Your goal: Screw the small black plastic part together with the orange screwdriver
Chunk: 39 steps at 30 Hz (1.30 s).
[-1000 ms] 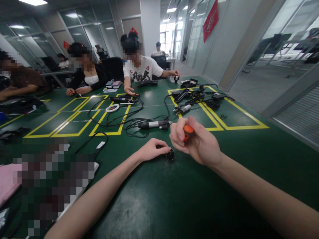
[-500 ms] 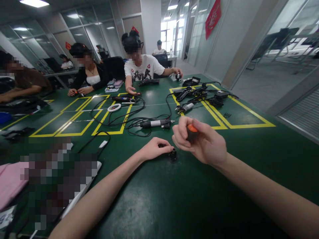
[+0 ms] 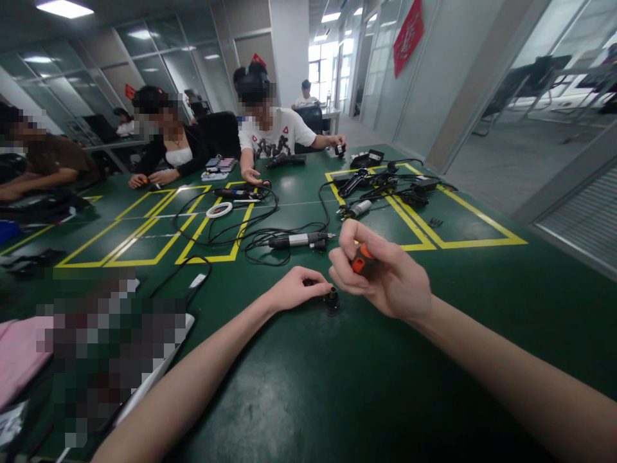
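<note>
My right hand (image 3: pixel 385 276) is closed around the orange-and-black handle of a screwdriver (image 3: pixel 362 260). Its shaft is hidden from me, and the fist is raised just to the right of my left hand. On the green table, my left hand (image 3: pixel 301 287) pinches a small black round part (image 3: pixel 331 298) with a short upright neck. The thumb and fingertips are at its left side, and the curled fingers partly hide what they grip.
Beyond my hands lie a grey-and-black electric screwdriver (image 3: pixel 299 240) with coiled cable, a silver tool (image 3: pixel 359 209), black adapters (image 3: pixel 424 185) and a white ring (image 3: pixel 218 210). Small dark screws (image 3: pixel 436 222) lie at right. A co-worker (image 3: pixel 270 132) sits opposite; others sit left.
My right fist has turned a little, so more of the orange-and-black handle shows. My left hand stays at the black part. The view has shifted slightly.
</note>
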Tool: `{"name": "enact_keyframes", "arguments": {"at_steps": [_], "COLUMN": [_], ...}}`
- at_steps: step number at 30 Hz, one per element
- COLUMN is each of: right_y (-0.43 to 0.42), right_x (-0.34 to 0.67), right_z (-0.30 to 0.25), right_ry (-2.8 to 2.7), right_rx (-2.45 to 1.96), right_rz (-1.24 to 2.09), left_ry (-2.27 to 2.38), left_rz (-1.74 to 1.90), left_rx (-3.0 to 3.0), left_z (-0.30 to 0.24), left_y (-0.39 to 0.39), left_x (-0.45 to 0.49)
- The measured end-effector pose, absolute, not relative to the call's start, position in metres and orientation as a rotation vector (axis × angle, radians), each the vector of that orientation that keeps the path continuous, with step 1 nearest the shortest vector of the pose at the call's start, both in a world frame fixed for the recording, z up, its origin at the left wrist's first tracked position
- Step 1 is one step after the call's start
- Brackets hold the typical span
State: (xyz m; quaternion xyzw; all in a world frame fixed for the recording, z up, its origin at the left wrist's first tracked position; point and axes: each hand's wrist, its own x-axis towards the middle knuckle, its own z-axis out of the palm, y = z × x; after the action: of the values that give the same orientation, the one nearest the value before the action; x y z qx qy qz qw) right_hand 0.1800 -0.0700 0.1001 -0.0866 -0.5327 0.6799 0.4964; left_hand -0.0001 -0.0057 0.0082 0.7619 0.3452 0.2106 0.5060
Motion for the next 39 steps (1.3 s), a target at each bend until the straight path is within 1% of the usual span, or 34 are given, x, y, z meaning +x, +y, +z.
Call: {"name": "enact_keyframes", "arguments": {"at_steps": [4, 8, 14, 22, 31, 39], "right_y": [-0.0667, -0.0666, -0.0695, -0.0658, -0.0688, -0.0675], "right_x": [0.1786, 0.1777, 0.1791, 0.1785, 0.1783, 0.1776], "right_z": [0.1031, 0.1053, 0.1036, 0.1049, 0.104, 0.1039], "right_ry": [-1.295, -1.257, -1.279, -1.278, -1.266, -1.297], "right_rx": [-0.269, -0.322, -0.263, -0.302, -0.307, -0.293], "right_rz": [1.602, 1.638, 1.638, 1.538, 1.574, 1.522], "left_ry": [0.809, 0.814, 0.808, 0.774, 0.843, 0.794], "left_rz": [0.5, 0.5, 0.51, 0.497, 0.483, 0.473], "left_rx": [1.86, 1.859, 1.849, 1.851, 1.879, 1.867], "left_z": [0.0071, 0.0058, 0.0077, 0.0056, 0.0096, 0.0078], "left_y": [-0.0045, -0.0033, -0.0047, -0.0032, -0.0055, -0.0039], "left_x": [-0.0008, 0.0004, 0.0014, -0.0005, 0.0002, -0.0011]}}
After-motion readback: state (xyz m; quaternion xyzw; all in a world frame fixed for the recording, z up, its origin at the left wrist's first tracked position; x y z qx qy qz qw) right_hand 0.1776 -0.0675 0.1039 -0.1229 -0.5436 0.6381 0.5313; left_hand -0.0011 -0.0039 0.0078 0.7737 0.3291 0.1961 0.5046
